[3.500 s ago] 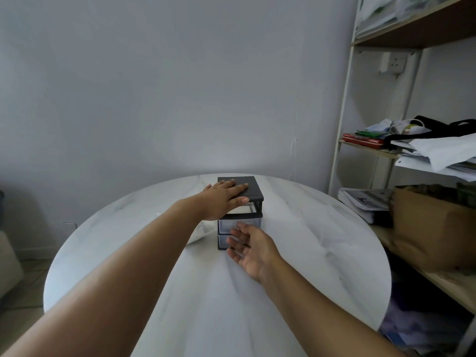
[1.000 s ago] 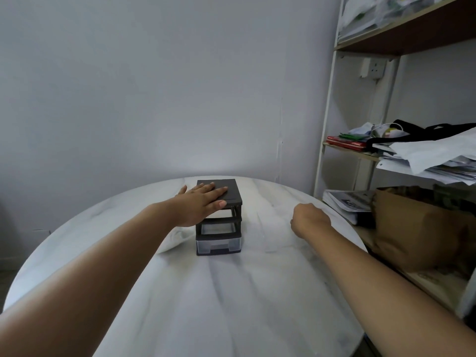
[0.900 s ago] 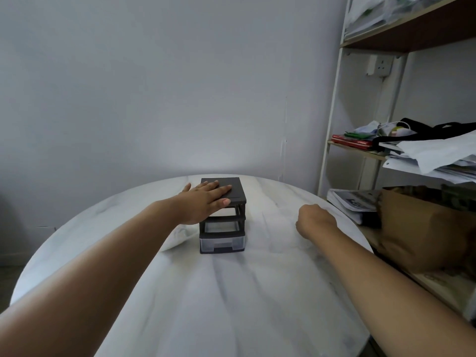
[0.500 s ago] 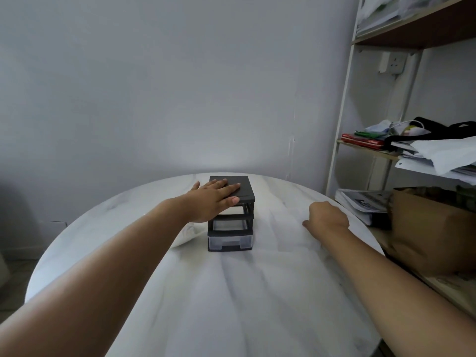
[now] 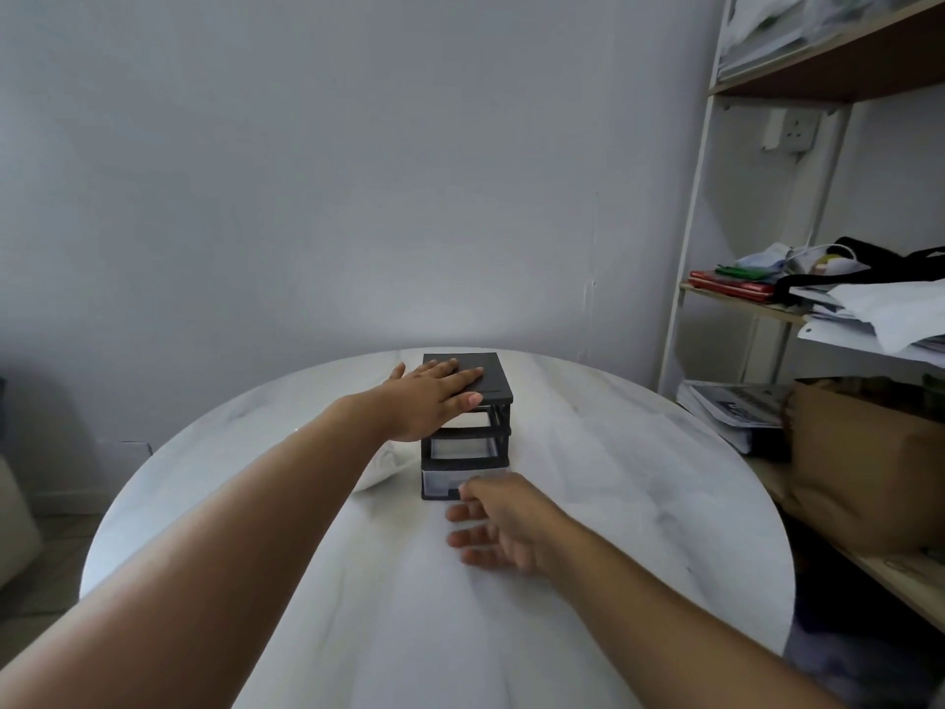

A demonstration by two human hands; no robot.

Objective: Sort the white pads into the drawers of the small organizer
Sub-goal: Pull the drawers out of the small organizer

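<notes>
Left hand [image 5: 434, 396]: laid flat on organizer [image 5: 493, 386], fingers straight
Right hand [image 5: 503, 521]: fingers spread, nothing held
Drawer [image 5: 444, 484]: lowest, set just beyond right fingertips — the nearer hand

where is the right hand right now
Head view, centre: the right hand is just in front of the bottom drawer of the organizer, fingers spread above the table.

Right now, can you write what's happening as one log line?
left hand: flat on organizer top | right hand: open, at bottom drawer front, touch unclear | white pads: on table, beside organizer
</notes>
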